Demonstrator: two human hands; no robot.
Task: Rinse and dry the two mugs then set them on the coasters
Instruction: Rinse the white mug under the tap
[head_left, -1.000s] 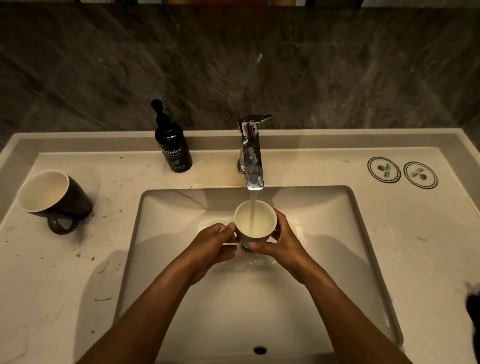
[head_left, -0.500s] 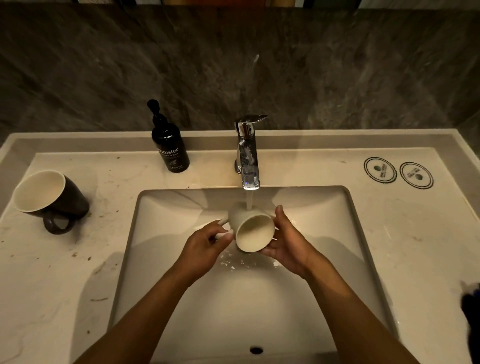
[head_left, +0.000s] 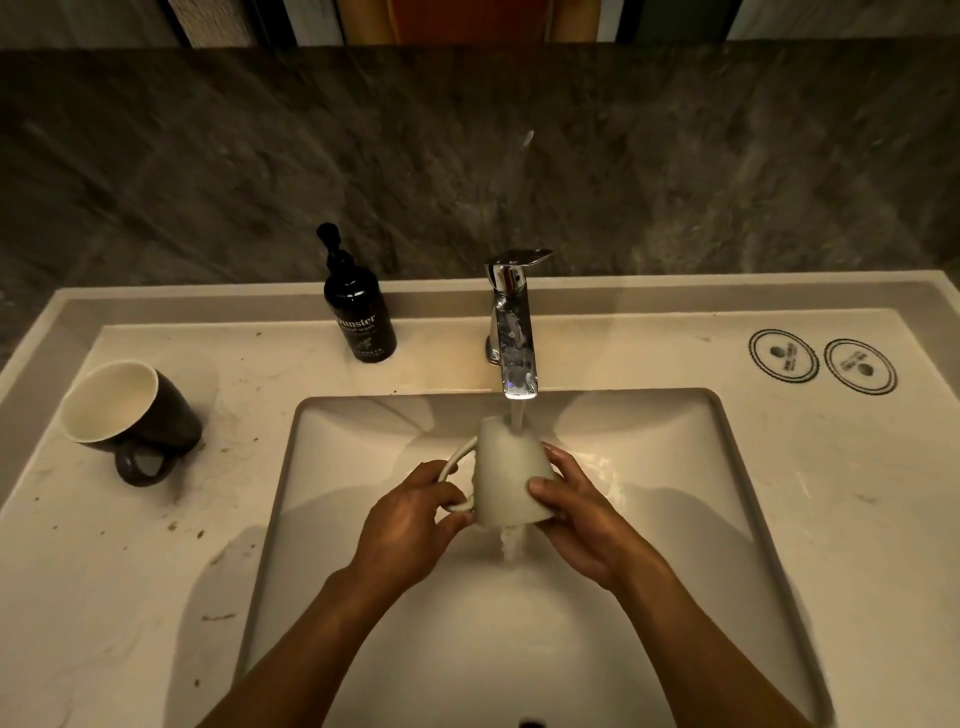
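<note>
A white mug (head_left: 506, 467) is held upside down over the sink basin (head_left: 363, 441), under the running tap (head_left: 513, 338). Water hits its base and pours off its lower rim. My left hand (head_left: 410, 519) grips the mug's handle. My right hand (head_left: 582, 509) wraps the mug's right side. A black mug (head_left: 130, 410) with a white inside lies on its side on the counter at the left, mouth toward me. Two round coasters, one (head_left: 783, 355) beside the other (head_left: 860, 365), lie flat at the counter's back right.
A black hand-wash pump bottle (head_left: 358, 312) stands left of the tap at the back. The pale counter (head_left: 130, 571) around the basin has brown specks on its left side. A dark stone wall rises behind.
The white mug has gone from upright and filling, through tilted toward me, to fully upside down. Water now spills out of it into the basin.
</note>
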